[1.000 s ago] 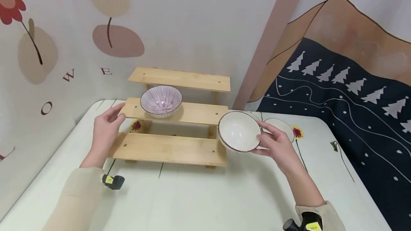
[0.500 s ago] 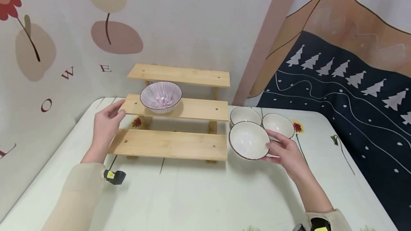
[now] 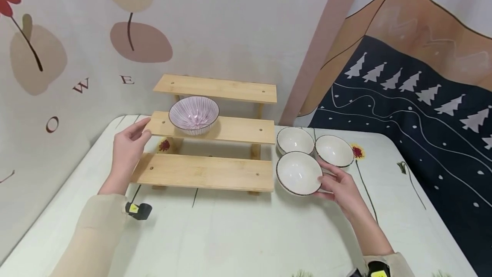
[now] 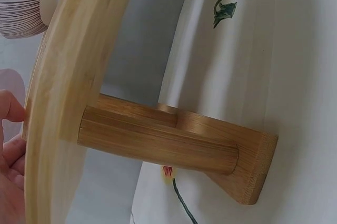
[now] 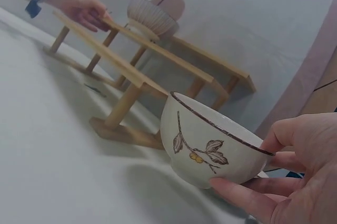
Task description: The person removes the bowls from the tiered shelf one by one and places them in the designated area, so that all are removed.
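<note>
My right hand [image 3: 340, 187] grips the rim and underside of a white bowl [image 3: 299, 173] with a dark brown rim, to the right of the rack. The right wrist view shows a branch with leaves and yellow berries on this bowl's [image 5: 202, 145] side, and a shadow below it. At the left end of a three-tier wooden shelf rack [image 3: 238, 129], my left hand [image 3: 128, 151] pinches the middle board's edge. In the left wrist view its fingers [image 4: 10, 105] touch that board. A purple-striped bowl [image 3: 194, 115] sits on the middle board, left of centre.
Two more white bowls, a left one [image 3: 295, 140] and a right one [image 3: 334, 151], stand on the table behind the held bowl. Printed cloth [image 3: 230, 20] hangs behind the table [image 3: 215, 234], which has a pale flowered cover.
My right hand has moved the white bowl down and to the right, away from the rack's right end, uncovering the two bowls behind. The left hand has stayed at the board's edge.
</note>
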Available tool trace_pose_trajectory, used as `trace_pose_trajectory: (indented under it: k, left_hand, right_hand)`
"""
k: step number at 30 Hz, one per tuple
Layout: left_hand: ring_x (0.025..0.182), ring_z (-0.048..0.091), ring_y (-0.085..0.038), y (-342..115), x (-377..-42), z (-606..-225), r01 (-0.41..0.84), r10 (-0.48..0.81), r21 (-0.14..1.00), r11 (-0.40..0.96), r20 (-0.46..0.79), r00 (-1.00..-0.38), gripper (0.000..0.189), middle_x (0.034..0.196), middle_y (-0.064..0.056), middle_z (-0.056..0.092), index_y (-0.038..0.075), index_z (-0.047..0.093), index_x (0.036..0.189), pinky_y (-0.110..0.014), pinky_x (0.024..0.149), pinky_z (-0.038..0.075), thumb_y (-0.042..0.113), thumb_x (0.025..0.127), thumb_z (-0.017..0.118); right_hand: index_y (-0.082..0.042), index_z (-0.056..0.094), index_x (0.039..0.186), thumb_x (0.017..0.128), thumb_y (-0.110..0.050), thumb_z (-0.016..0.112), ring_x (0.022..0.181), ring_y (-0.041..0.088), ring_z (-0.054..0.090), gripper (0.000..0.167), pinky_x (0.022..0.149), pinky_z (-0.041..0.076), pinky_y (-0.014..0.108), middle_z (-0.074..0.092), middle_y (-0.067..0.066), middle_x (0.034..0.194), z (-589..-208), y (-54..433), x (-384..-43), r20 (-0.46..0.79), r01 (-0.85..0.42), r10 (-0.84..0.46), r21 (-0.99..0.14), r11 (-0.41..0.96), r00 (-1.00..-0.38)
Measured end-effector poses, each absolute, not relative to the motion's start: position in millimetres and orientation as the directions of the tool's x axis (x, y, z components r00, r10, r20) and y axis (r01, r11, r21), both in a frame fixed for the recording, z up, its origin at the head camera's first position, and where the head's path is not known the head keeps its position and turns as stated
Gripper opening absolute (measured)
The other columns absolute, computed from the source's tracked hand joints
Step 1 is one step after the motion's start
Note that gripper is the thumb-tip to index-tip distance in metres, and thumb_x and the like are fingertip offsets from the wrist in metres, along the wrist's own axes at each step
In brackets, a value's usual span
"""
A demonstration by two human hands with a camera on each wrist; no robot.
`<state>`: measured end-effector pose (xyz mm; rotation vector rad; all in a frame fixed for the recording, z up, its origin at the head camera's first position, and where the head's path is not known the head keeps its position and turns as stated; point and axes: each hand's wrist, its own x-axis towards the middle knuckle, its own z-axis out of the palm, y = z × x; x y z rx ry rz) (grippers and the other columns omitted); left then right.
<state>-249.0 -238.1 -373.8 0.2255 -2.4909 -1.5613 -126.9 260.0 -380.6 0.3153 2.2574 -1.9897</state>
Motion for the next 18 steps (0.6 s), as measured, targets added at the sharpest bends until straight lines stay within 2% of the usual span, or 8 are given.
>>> trace_pose_trajectory:
  k: [8,18]
  left_hand:
    - [0.142,0.045,-0.031,-236.9,-246.3,-371.2,-0.028,-0.229,0.906,0.422,0.077,-0.970,0.051,0.155,-0.011,0.044,0.012,0.049,0.147,-0.035,0.119,0.041,0.026,0.098,0.048]
    - [0.143,0.045,-0.031,-237.0,-245.4,-369.5,-0.041,-0.229,0.906,0.421,0.062,-0.972,0.051,0.156,-0.009,0.043,0.013,0.048,0.148,-0.038,0.119,0.040,0.028,0.099,0.048]
  right_hand:
    - [0.004,0.038,0.148,0.094,-0.001,0.051,0.083,0.009,0.074,0.056,0.074,0.066,0.033,0.072,0.002,0.108,-390.4,262.4,-125.8,-0.229,0.235,0.075,-0.968,0.084,-0.971]
    - [0.003,0.033,0.152,0.095,-0.003,0.051,0.082,0.009,0.073,0.060,0.073,0.065,0.029,0.073,-0.004,0.099,-396.5,263.9,-125.8,-0.273,0.278,0.067,-0.958,0.072,-0.960]
